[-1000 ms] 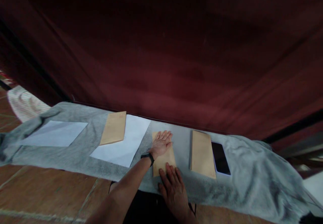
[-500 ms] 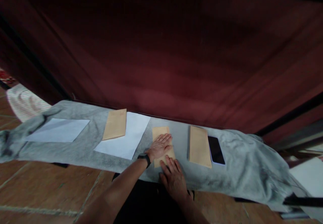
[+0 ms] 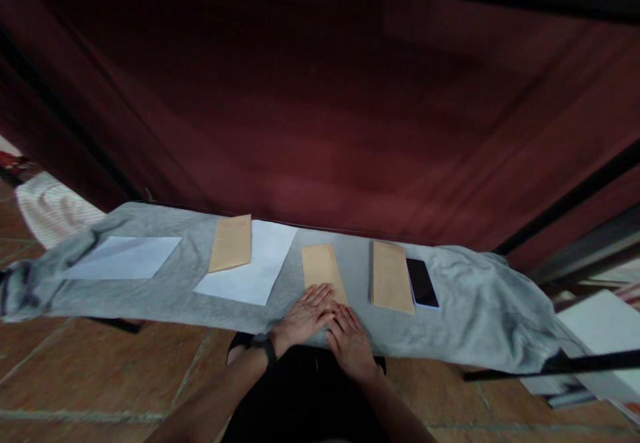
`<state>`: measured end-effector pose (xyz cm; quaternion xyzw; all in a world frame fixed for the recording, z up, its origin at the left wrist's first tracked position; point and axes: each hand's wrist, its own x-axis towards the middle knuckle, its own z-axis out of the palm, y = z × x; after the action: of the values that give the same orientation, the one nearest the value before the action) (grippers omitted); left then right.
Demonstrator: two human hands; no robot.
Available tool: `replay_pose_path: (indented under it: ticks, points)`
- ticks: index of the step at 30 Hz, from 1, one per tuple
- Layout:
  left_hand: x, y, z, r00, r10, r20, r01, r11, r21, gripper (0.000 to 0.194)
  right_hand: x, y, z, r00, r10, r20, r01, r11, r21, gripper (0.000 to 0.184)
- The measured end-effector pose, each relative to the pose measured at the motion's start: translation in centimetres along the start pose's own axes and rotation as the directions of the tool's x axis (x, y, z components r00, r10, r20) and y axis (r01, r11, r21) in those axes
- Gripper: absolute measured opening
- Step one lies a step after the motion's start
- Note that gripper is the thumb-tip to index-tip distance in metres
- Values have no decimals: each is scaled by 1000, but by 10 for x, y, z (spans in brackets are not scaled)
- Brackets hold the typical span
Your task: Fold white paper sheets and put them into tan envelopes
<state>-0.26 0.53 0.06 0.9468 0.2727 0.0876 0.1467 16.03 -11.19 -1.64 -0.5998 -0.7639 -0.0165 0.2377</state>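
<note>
A brown paper envelope (image 3: pixel 323 266) lies in front of me on the grey cloth. My left hand (image 3: pixel 306 313), with a dark band on the wrist, rests flat over its near end, fingers stretched out. Beside it, my right hand (image 3: pixel 349 340) lies palm down with fingers extended, its tips at the envelope's near right corner. The two hands touch or nearly touch. They cover the envelope's near edge. To the right is a stack of brown envelopes (image 3: pixel 391 276). On the left another brown envelope (image 3: pixel 231 243) lies partly over a white paper sheet (image 3: pixel 263 273).
A black-screened phone (image 3: pixel 423 283) lies right of the stack. Farther left is another white sheet (image 3: pixel 125 258). Grey cloth (image 3: pixel 460 323) covers the narrow bench. Dark red fabric (image 3: pixel 320 130) rises directly behind it. Tiled floor (image 3: pixel 115 370) shows below.
My left hand has slid toward me, from the envelope's middle to its near end. More of the envelope's far part now shows. My right hand stays near the same corner. The view has shifted slightly.
</note>
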Motion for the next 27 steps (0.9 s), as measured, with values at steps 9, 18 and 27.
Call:
replay_pose_path:
  ticks: [9, 18, 27]
  points:
    - [-22, 14, 7, 999, 12, -33, 1, 930, 368, 55, 5, 13, -4, 993, 114, 12, -115, 992, 48, 43]
    - [-20, 27, -4, 998, 53, 23, -57, 875, 481, 53, 1, 7, -5, 989, 148, 15, -148, 989, 29, 40]
    - [-29, 29, -14, 990, 74, -118, -30, 942, 334, 38, 26, 26, -8, 990, 140, -6, -135, 966, 220, 37]
